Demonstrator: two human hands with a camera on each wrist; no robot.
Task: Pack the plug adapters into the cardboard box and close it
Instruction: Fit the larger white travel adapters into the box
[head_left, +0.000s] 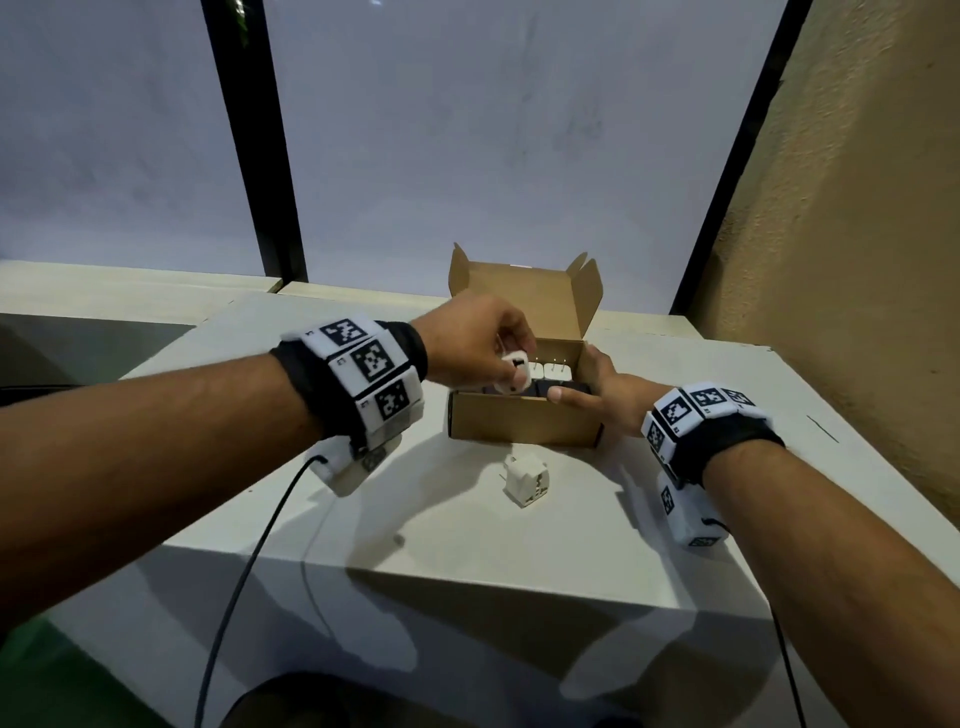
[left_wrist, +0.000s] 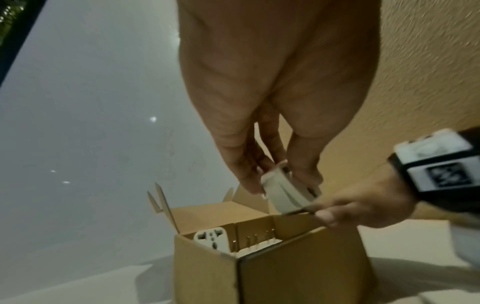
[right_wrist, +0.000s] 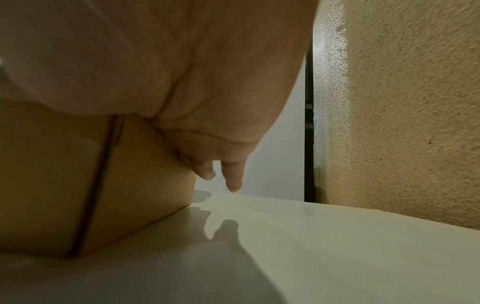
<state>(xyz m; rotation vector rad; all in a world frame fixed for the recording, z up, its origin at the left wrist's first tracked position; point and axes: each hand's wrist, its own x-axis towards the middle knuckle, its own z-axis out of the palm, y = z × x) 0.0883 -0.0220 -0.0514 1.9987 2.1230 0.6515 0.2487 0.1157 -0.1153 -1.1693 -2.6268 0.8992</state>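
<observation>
A pale desk (head_left: 519, 545) filled the lower half of the head view, with grey window panes (head_left: 467, 130) above it and a rough tan wall (head_left: 857, 208) at the right. The cardboard box (head_left: 524, 423) sat in the middle, well back from the desk's near edge, its lid standing open. The left hand (head_left: 470, 340) had its grip pinched around a white plug adapter (head_left: 514, 372) just over the box. The right hand (head_left: 605, 397) gripped the box's right end, thumb on the front rim. More adapters (left_wrist: 213, 239) sat inside. One loose adapter (head_left: 527, 480) lay on the bare desk near the front of the box.
</observation>
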